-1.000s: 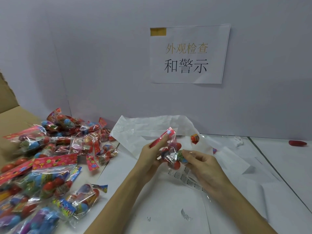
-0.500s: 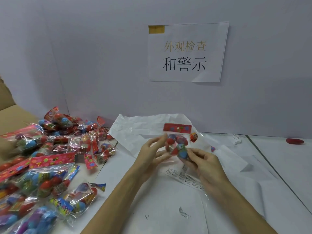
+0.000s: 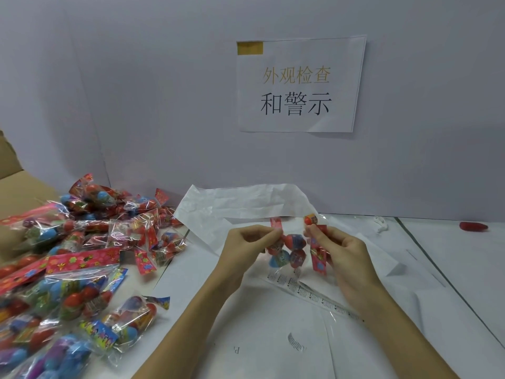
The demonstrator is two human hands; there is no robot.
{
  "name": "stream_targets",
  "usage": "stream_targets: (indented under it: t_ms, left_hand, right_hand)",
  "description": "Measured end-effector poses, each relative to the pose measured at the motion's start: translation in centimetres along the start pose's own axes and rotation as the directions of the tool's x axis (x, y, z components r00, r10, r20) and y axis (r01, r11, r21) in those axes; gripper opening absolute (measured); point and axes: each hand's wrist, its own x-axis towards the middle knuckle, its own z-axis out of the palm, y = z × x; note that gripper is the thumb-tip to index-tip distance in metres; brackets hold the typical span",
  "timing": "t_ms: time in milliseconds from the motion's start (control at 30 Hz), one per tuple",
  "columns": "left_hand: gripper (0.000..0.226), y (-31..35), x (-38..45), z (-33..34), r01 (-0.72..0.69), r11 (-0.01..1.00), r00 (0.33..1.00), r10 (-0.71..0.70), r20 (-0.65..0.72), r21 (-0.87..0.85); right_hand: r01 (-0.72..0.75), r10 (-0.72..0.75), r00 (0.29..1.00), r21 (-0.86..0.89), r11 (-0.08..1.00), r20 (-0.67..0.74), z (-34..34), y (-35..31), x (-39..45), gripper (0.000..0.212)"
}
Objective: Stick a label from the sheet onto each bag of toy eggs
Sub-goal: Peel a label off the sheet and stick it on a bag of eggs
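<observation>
Bag of toy eggs (image 3: pixel 291 248): we hold it between both hands, above the label sheet (image 3: pixel 314 295).
Left hand (image 3: pixel 246 242): our fingers (image 3: pixel 269 233) pinch its left edge.
Right hand (image 3: pixel 341 247): our fingers pinch its right edge.

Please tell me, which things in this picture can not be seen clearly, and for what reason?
All in the head view:
- Strip of labels: print too small to read; its near end is hidden by the right hand.
- Held bag: whether a label is on it is unclear; glare and the left hand cover parts.
- Pile of bags: cut off by the left and bottom edges, so no count.
- Red object: too small to identify.
</observation>
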Motion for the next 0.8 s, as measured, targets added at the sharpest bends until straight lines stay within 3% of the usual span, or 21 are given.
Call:
stream_targets:
  t_ms: [167, 333, 500, 600, 700, 800]
  left_hand:
    - [0.027, -0.5, 0.1, 0.3, 0.037, 0.997, 0.998, -0.041, -0.056, -0.062]
    - [0.026, -0.9, 0.1, -0.1, 0.061, 0.971, 0.99, -0.089, -0.112, -0.232]
    - [0.046, -0.4, -0.1, 0.5, 0.112, 0.968, 0.992, -0.097, 0.079, -0.225]
    - [0.061, -0.7, 0.0, 1.0, 0.063, 0.96, 0.998, -0.06, 0.019, -0.272]
    - [0.061, -1.2, 0.4, 0.9, -0.082, 0.979, 0.988, 0.056, -0.141, -0.185]
    - [0.033, -1.6, 1.0, 0.2, -0.184, 0.982, 0.956, 0.186, -0.227, 0.034]
  right_hand:
    - [0.045, -0.047, 0.997, -0.032, 0.998, -0.054, 0.7, 0.3, 0.1, 0.029]
    - [-0.014, 0.014, 0.991, -0.001, 1.0, 0.136, 0.8, 1.0, 0.2, 0.032]
    - [0.065, -0.056, 0.994, -0.087, 0.994, 0.098, 0.7, 1.0, 0.2, 0.024]
    - [0.09, -0.085, 0.993, -0.071, 0.993, 0.081, 0.4, 0.9, 0.3, 0.027]
    - [0.238, -0.23, 0.971, -0.358, 0.903, 0.065, -0.3, 0.9, 0.6, 0.023]
    - [0.343, -0.25, 0.939, -0.588, 0.733, 0.236, -0.8, 1.1, 0.5, 0.019]
